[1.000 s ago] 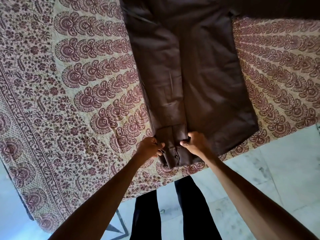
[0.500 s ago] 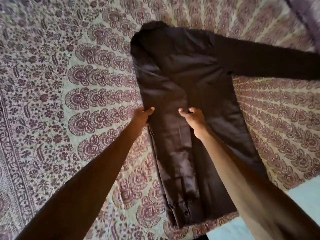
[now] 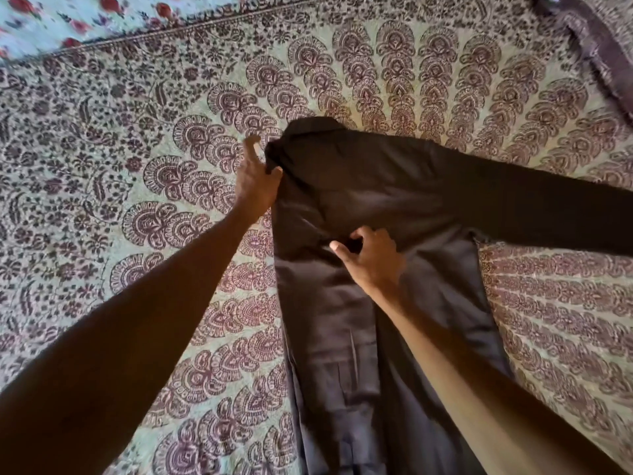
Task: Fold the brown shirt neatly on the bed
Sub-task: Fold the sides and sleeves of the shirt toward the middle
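Observation:
The brown shirt (image 3: 370,186) lies flat on the bed (image 3: 171,186), collar end far from me, hem toward me. Its left side is folded inward, and one long sleeve stretches out to the right. My left hand (image 3: 255,180) rests at the shirt's left shoulder edge, thumb against the fabric and fingers spread on the bedspread. My right hand (image 3: 371,260) sits on the middle of the shirt with thumb and fingers curled, pinching a small ridge of fabric.
The bedspread is cream with maroon paisley and floral print. A darker fringed cloth (image 3: 603,53) lies at the far right corner. A pale sheet with red flowers (image 3: 68,18) shows at the far left edge.
Both hands slid up the shirt from the hem to the shoulder and chest area, and my view tilted farther up the bed. The left hand now reaches the shoulder edge.

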